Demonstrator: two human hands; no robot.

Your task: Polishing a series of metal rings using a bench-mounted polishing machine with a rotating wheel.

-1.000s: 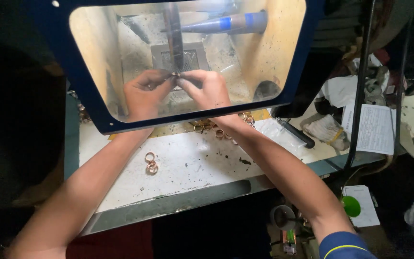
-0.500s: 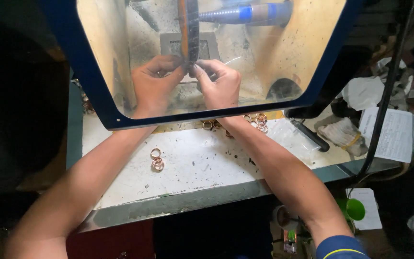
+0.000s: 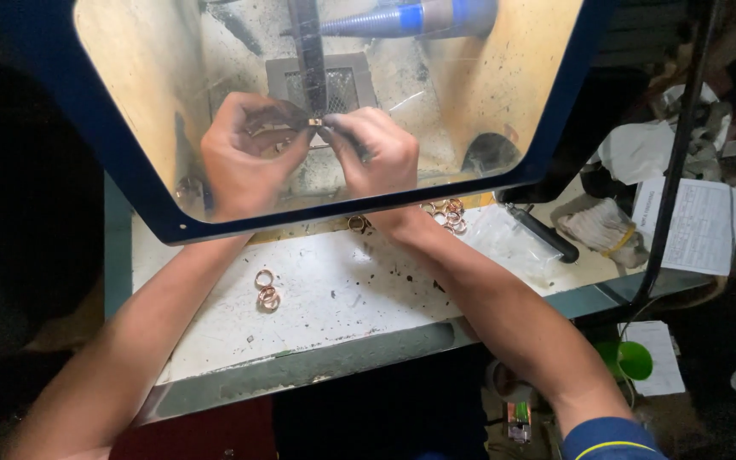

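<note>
Head view: since a second ago I've brought both hands closer under the shield. My left hand [image 3: 244, 158] and right hand [image 3: 372, 153] pinch a small ring [image 3: 315, 123] against the dark belt [image 3: 308, 51], with loose rings [image 3: 264, 288] below my left wrist.

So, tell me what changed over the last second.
Little changed. Both hands, left and right, keep their grip on a small ring at the dark belt behind the shield. The camera shifted, so everything sits differently in frame. The loose rings on the bench have not moved.
</note>
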